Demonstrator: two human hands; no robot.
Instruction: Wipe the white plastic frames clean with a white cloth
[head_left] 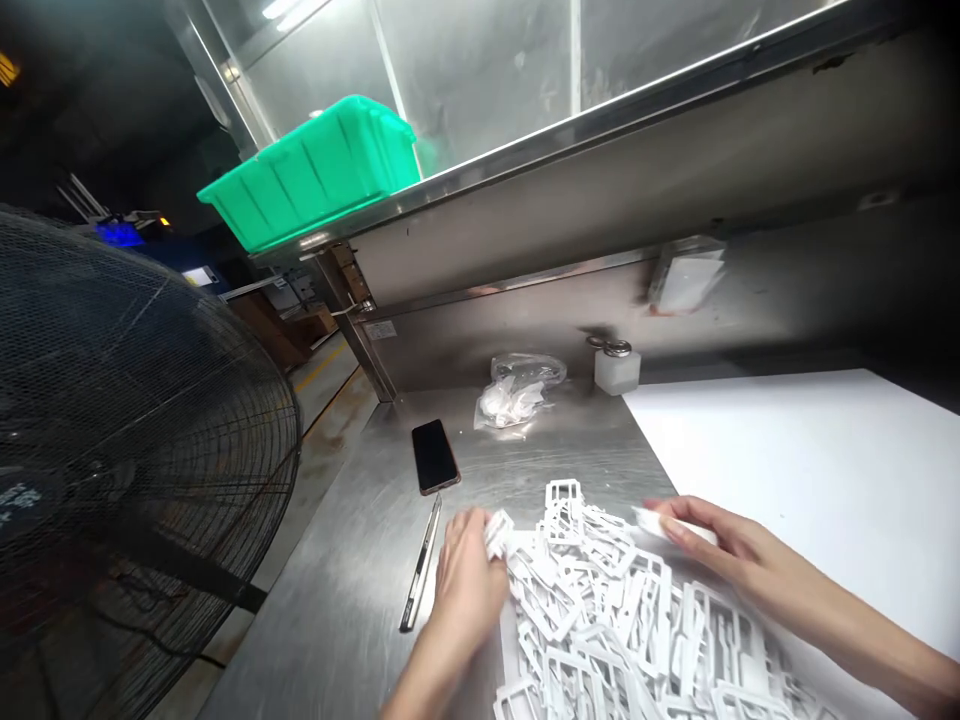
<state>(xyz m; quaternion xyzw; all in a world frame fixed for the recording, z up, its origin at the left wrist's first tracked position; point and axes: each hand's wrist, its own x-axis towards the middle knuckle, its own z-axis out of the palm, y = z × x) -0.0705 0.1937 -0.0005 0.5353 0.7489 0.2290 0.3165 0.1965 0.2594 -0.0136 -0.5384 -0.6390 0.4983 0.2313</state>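
Note:
A heap of white plastic frame-shaped parts spreads over the metal table between my hands. My left hand, at the heap's left edge, is closed on a small white plastic part that sticks out past the fingers. On the heap's right side, my right hand pinches another white plastic part between thumb and fingers. Motion blurs it, so its exact shape is unclear. A utility knife lies just left of my left hand.
A phone and a clear plastic bag lie farther back. Scissors handles rise from a white holder. A white sheet covers the right side. A green bin stands on the shelf above; a large fan stands left.

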